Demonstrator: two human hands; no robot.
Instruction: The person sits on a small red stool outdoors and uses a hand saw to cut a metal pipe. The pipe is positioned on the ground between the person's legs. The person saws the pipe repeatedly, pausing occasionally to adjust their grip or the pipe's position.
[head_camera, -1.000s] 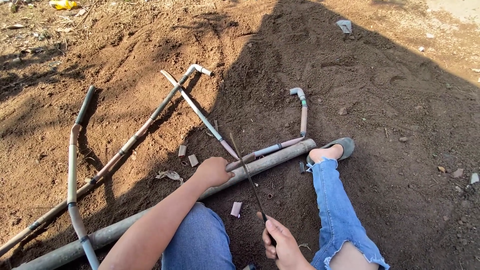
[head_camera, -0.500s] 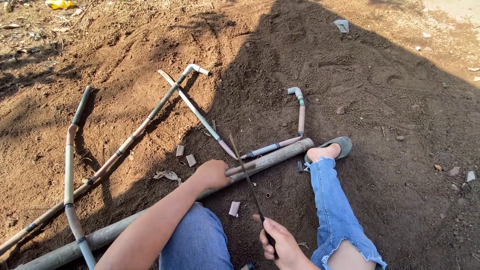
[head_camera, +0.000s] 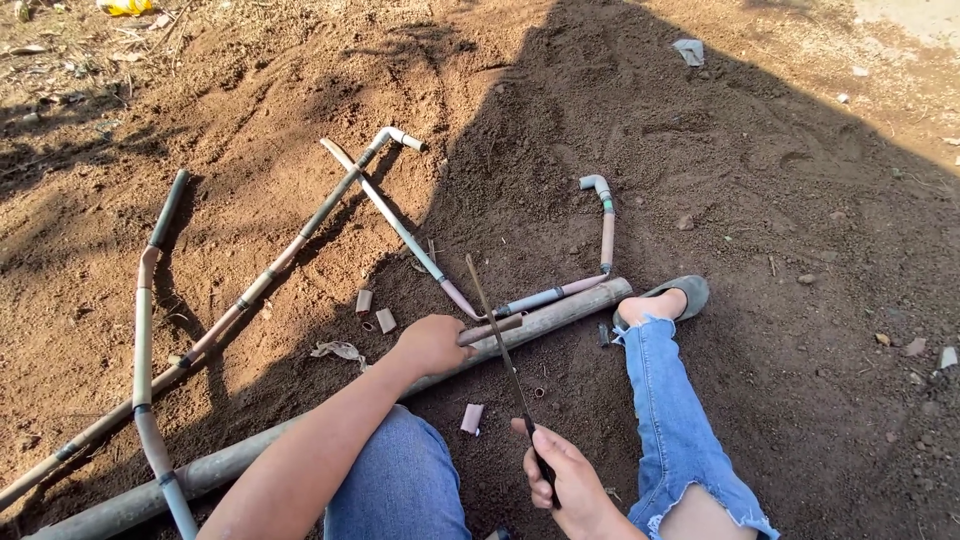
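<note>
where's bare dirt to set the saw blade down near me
Bare soil lies right of the right leg, out toward the small stones, and beyond the elbow pipe. It is crowded around the left hand: thick pipe, crossing thin pipes and cut pipe pieces.

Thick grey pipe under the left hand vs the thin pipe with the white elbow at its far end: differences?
The thick grey pipe is wider and plain; the thin elbow-tipped pipe is slim with dark joint bands. The thick one sits under the left hand; the thin one lies untouched. The thick one's end is open; the thin one's ends in an elbow. Both lie on soil.
</note>
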